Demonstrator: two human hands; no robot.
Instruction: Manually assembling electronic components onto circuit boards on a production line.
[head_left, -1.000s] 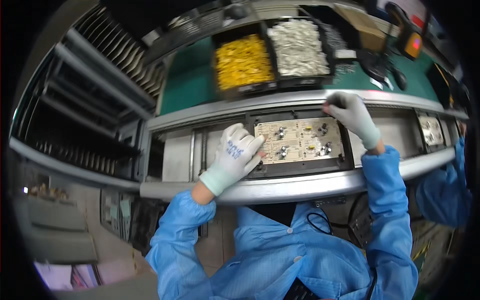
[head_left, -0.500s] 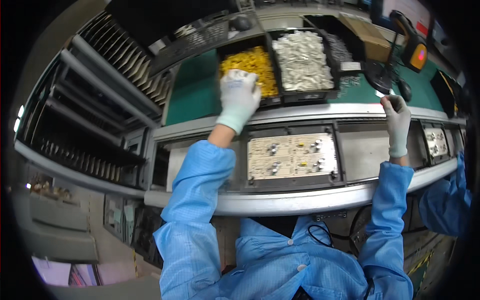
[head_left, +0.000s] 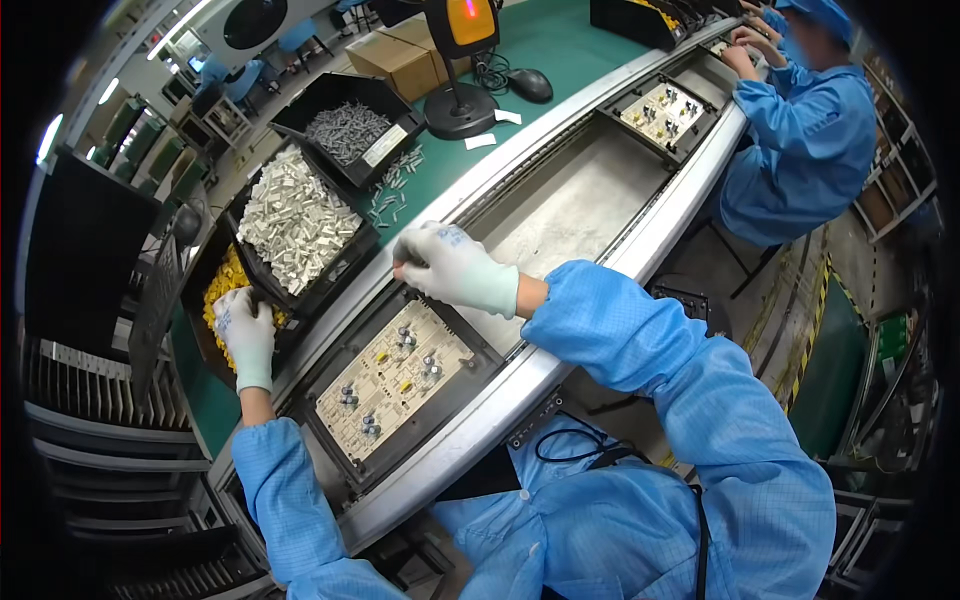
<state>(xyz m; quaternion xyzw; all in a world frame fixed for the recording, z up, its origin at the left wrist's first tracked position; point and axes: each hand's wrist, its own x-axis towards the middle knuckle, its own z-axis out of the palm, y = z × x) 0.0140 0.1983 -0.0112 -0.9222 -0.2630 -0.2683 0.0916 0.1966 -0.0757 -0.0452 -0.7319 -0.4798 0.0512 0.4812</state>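
Note:
A beige circuit board (head_left: 392, 377) with several small parts lies in a black carrier (head_left: 330, 455) on the conveyor in front of me. My gloved left hand (head_left: 244, 335) reaches into the black bin of yellow parts (head_left: 222, 284), fingers curled down among them; whether it grips any is hidden. My gloved right hand (head_left: 447, 267) hovers at the carrier's upper right corner, by the conveyor rail, fingers pinched together; I cannot see a part in them.
Black bins of white parts (head_left: 296, 222) and grey parts (head_left: 345, 128) stand on the green bench. A lamp stand (head_left: 458, 110), a mouse (head_left: 529, 84) and a cardboard box (head_left: 395, 60) lie further back. A person in blue (head_left: 810, 140) works at another carrier (head_left: 663, 108).
The view has swung and tilted to the right. My left hand stayed at the yellow parts bin. My right hand came from the far right rail to the carrier's corner.

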